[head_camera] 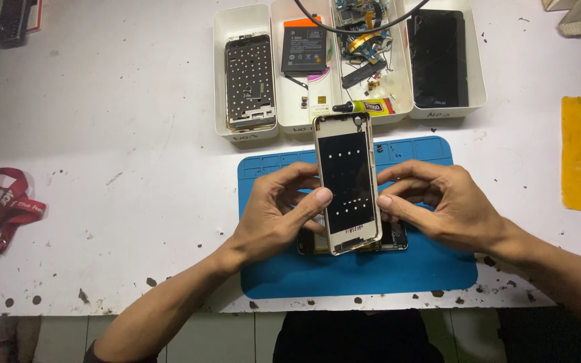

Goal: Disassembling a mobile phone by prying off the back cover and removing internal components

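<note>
gold-rimmed thin metal phone mid-frame with black inner plate (pixel 347 183) is held upright over the blue rubber work mat (pixel 425 269), left hand (pixel 277 215) and right hand (pixel 445 202) pinching its long edges. looks light, stiff, bendable; edge hold seems safest.

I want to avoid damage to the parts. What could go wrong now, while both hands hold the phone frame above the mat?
The phone frame is pinched only at its edges by the left hand and right hand, so it might slip onto the opened phone beneath. It may also flex if squeezed.
</note>
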